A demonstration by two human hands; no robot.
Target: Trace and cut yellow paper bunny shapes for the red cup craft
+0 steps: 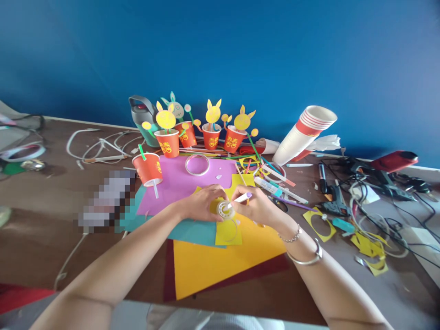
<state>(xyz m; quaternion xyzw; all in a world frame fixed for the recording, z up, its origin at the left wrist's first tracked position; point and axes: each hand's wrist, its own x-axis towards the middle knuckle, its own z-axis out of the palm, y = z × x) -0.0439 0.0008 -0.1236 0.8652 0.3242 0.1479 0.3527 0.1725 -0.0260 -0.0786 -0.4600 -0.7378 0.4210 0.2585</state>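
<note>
My left hand (204, 203) grips a small clear tape roll (226, 210) against a yellow paper sheet (225, 236). Between the closed fingers of my right hand (254, 206) is a white marker with a purple end (244, 198), its tip down by the roll's rim. A drawn circle shows faintly on the yellow sheet just below the roll. Under that sheet lie orange paper (206, 266), teal paper (197, 233) and purple paper (172, 188). A larger tape ring (197, 164) rests on the purple paper.
Red paper cups (167, 143) with yellow rabbit faces stand along the blue wall. A cup with a straw (147, 169) is at left, near a phone (108, 197). Stacked white cups (302, 133) lean at right, beside a glue gun (335, 201), cables and yellow scraps (369, 245).
</note>
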